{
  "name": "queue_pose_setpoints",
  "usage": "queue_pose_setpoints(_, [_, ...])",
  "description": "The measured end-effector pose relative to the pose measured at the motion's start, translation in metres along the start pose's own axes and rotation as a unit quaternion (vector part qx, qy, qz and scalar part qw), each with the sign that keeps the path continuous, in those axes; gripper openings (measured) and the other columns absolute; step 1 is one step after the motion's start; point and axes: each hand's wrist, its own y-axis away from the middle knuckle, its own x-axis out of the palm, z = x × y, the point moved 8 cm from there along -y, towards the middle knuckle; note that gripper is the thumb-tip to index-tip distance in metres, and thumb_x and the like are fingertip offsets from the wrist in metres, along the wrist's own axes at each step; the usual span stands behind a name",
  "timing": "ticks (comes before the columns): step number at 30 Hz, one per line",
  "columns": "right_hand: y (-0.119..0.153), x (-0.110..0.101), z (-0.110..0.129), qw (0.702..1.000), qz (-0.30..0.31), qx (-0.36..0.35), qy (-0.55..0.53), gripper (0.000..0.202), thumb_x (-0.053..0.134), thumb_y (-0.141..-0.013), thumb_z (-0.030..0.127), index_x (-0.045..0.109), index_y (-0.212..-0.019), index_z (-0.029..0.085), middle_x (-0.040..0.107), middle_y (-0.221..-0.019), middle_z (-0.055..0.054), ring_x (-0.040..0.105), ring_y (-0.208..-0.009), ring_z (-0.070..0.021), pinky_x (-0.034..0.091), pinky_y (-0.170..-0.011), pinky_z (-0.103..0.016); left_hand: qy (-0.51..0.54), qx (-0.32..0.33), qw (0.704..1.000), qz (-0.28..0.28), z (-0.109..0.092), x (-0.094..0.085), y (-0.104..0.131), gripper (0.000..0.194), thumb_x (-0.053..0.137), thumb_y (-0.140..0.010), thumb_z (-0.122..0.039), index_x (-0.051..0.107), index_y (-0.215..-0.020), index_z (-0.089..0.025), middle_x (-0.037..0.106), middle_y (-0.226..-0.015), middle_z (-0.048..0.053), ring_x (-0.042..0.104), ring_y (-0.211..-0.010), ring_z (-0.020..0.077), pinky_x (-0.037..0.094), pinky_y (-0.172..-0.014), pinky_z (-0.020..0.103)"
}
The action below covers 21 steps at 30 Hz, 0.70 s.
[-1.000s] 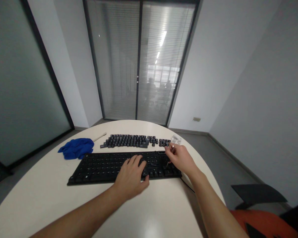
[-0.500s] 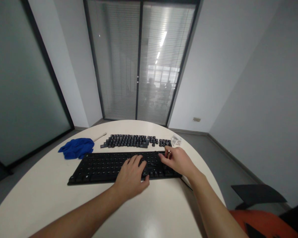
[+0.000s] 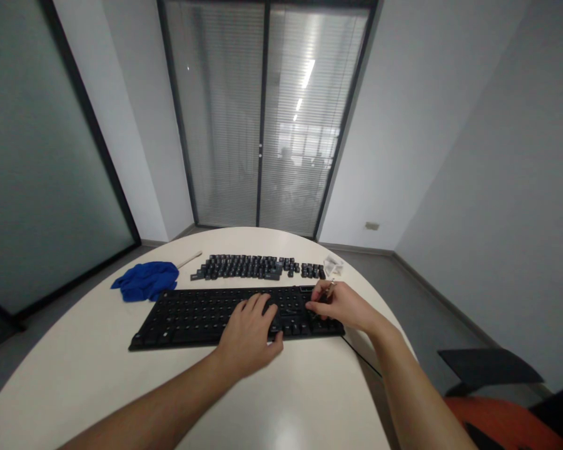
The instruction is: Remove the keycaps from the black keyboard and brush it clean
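A black keyboard (image 3: 192, 315) lies across the table in front of me, most of its switches bare and some keycaps still on toward its right end. My left hand (image 3: 248, 328) rests on the middle of it, fingers spread, thumb at the near edge. Over the number-pad end, my right hand (image 3: 340, 305) is closed in a pinch. A small shiny metal tool (image 3: 329, 287) shows at its fingers; its exact kind and lower end are hidden. Behind the keyboard, loose black keycaps (image 3: 241, 266) lie in rows.
On the round white table (image 3: 281, 400), a crumpled blue cloth (image 3: 145, 280) lies left, beside a thin light-coloured stick (image 3: 189, 258). A small clear-and-white item (image 3: 333, 266) sits by the keycaps. A cable (image 3: 363, 356) runs off right, near an orange chair (image 3: 492, 422).
My right hand has shifted slightly right and toward me, lower over the number-pad end. My left hand stays in place on the keyboard.
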Motion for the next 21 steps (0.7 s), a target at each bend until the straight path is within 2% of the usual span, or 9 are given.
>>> queue_pose_setpoints(3, [0.0012,0.001,-0.002,0.999,0.019,0.004,-0.028,0.029,0.07,-0.077,0.041,0.065,-0.088,0.015,0.066,-0.061,0.0,0.061,-0.057,-0.0158,0.042,-0.052,-0.024,0.001,-0.001,1.0,-0.001,0.0002,0.0001,-0.0002,0.039,0.055,-0.083,-0.035,0.059,-0.119,-0.018,0.053,-0.134,0.013,0.047,-0.124,0.0314,0.039,-0.105,0.047])
queue_pose_setpoints(9, [0.0029,-0.0015,0.0034,0.999,0.019,0.003,0.033,0.023,0.07,-0.077,0.039,0.074,-0.084,0.017,0.068,-0.067,-0.001,0.061,-0.061,-0.0162,0.043,-0.056,-0.025,-0.002,0.002,1.0,-0.002,-0.0004,0.0009,-0.0005,0.039,0.055,-0.084,-0.035,0.059,-0.118,-0.018,0.054,-0.134,0.013,0.047,-0.125,0.0314,0.039,-0.105,0.048])
queue_pose_setpoints(12, [0.0044,-0.0009,0.0048,0.998,0.023,0.008,0.066,0.021,0.071,-0.075,0.036,0.074,-0.086,0.019,0.071,-0.068,-0.002,0.064,-0.061,-0.0176,0.044,-0.055,-0.025,-0.004,0.002,1.0,0.0,0.0006,0.0028,-0.0005,0.039,0.054,-0.085,-0.036,0.06,-0.119,-0.018,0.053,-0.137,0.013,0.046,-0.127,0.032,0.039,-0.106,0.048])
queue_pose_setpoints(16, [0.0046,-0.0043,0.0036,0.997,-0.003,0.007,0.077,0.022,0.073,-0.075,0.034,0.072,-0.09,0.019,0.072,-0.073,-0.003,0.066,-0.067,-0.0191,0.046,-0.058,-0.025,-0.007,0.006,1.0,0.005,0.0022,0.0063,-0.0001,0.041,0.051,-0.089,-0.037,0.058,-0.123,-0.017,0.051,-0.14,0.014,0.044,-0.131,0.0327,0.037,-0.107,0.05])
queue_pose_setpoints(21, [0.0038,-0.0016,0.0074,0.996,-0.011,-0.004,0.09,0.017,0.072,-0.075,0.029,0.07,-0.089,0.019,0.07,-0.072,-0.002,0.064,-0.065,-0.0185,0.044,-0.056,-0.025,-0.014,0.014,1.0,0.011,0.0019,0.008,-0.0002,0.043,0.049,-0.091,-0.039,0.057,-0.127,-0.016,0.05,-0.142,0.014,0.043,-0.133,0.0324,0.036,-0.108,0.05])
